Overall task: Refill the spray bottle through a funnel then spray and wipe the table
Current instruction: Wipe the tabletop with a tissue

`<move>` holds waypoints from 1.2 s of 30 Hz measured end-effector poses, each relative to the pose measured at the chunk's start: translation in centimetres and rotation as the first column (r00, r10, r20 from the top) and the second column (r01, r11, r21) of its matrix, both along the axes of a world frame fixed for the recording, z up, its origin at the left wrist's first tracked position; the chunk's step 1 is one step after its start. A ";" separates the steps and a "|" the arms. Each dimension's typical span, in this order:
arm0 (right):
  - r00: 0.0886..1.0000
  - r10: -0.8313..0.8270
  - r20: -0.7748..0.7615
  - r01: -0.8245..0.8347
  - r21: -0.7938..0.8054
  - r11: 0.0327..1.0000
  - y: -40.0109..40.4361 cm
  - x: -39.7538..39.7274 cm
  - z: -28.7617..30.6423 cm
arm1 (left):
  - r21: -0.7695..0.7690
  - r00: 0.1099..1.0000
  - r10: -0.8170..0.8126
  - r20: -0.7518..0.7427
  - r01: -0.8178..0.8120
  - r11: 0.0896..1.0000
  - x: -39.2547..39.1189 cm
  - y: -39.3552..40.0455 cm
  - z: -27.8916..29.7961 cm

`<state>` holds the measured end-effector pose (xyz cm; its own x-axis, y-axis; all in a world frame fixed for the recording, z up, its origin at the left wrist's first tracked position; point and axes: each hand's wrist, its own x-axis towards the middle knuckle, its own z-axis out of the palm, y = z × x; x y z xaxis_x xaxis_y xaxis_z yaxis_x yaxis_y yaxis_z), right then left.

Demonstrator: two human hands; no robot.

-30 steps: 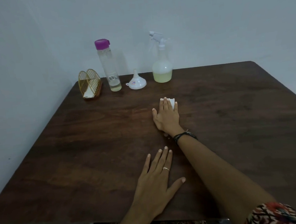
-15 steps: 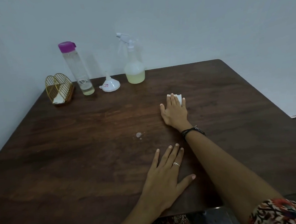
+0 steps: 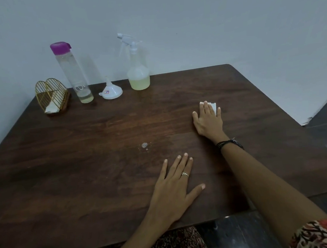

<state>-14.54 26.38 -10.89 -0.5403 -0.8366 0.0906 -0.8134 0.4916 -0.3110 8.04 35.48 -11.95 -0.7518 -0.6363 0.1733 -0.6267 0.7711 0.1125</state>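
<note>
Pressing flat on a white tissue [image 3: 213, 106], the right hand [image 3: 208, 120] lies with straight fingers on the right half of the table [image 3: 85, 177]; only the tissue's far edge shows beyond the fingertips, and nothing is gripped. A dark band [image 3: 230, 143] circles that wrist.

Head view, near field: the left hand [image 3: 173, 193] rests palm down near the front edge, fingers spread and straight, holding nothing; a ring [image 3: 185, 174] sits on one finger. Between the two hands and to the left, a small foamy spot [image 3: 144, 145] lies on the wood, apart from both.

Head view, far field: along the back edge by the wall stand, left to right, a gold wire holder [image 3: 51, 96] with a scrap of white paper in it, a tall clear bottle [image 3: 72, 72] with a purple cap and a little liquid at the bottom, a white funnel [image 3: 110, 91] set mouth down, and the spray bottle [image 3: 137, 67], upright, nozzle pointing left, holding pale yellow liquid in its lower part. The funnel stands just beside the bottle; the spray bottle stands near it on the right. All four are well apart from both hands, with bare wood between.
</note>
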 end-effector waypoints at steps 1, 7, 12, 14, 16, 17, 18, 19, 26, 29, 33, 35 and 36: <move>1.000 -0.006 0.000 0.006 0.003 1.000 0.3 -0.1 0.0 | 0.002 1.000 -0.001 -0.003 0.001 1.000 0.0 0.0 0.0; 0.999 -0.039 -0.010 0.039 0.006 0.999 2.9 -0.2 -0.2 | 0.012 1.000 -0.005 -0.001 0.005 1.000 0.0 0.0 0.1; 0.997 -0.069 -0.016 0.070 0.025 0.997 5.0 0.8 -0.2 | 0.051 1.000 -0.004 0.004 0.004 0.999 0.1 0.1 0.4; 0.997 -0.073 -0.028 0.073 0.033 0.997 5.4 1.6 -0.2 | 0.064 1.000 0.003 0.004 -0.003 0.998 0.3 0.0 0.4; 0.997 -0.073 -0.033 0.075 0.043 0.996 5.7 2.7 -0.1 | 0.064 1.000 0.016 -0.007 -0.015 0.998 0.8 0.1 0.3; 0.997 -0.075 -0.033 0.076 0.048 0.996 5.8 3.3 -0.1 | 0.058 1.000 0.022 -0.013 -0.021 0.998 1.2 0.3 0.2; 0.997 -0.074 -0.035 0.076 0.051 0.996 5.9 3.9 -0.1 | 0.045 0.999 0.028 -0.021 -0.027 0.999 1.8 0.4 0.1; 0.997 -0.071 -0.038 0.073 0.055 0.996 6.0 4.6 0.0 | 0.031 0.999 0.036 -0.028 -0.035 0.999 2.5 0.5 -0.1; 0.999 -0.017 -0.046 0.019 0.047 0.999 5.0 10.8 0.2 | 0.024 0.984 0.176 -0.028 -0.175 0.984 8.6 -0.3 -0.2; 0.999 0.021 -0.028 -0.020 0.032 0.999 3.7 14.1 0.2 | 0.056 0.972 0.234 -0.010 -0.233 0.971 11.0 -0.8 0.0; 0.996 0.090 0.001 -0.090 0.009 0.996 1.7 18.8 0.1 | 0.088 0.951 0.308 0.009 -0.308 0.948 14.0 -1.5 0.0; 0.993 0.116 0.004 -0.116 0.003 0.993 0.7 20.8 0.0 | 0.085 0.945 0.327 0.000 -0.326 0.941 15.4 -1.9 0.0; 0.992 0.130 0.006 -0.130 0.005 0.992 0.2 21.8 0.0 | 0.092 0.945 0.327 -0.003 -0.326 0.941 16.0 -1.9 0.1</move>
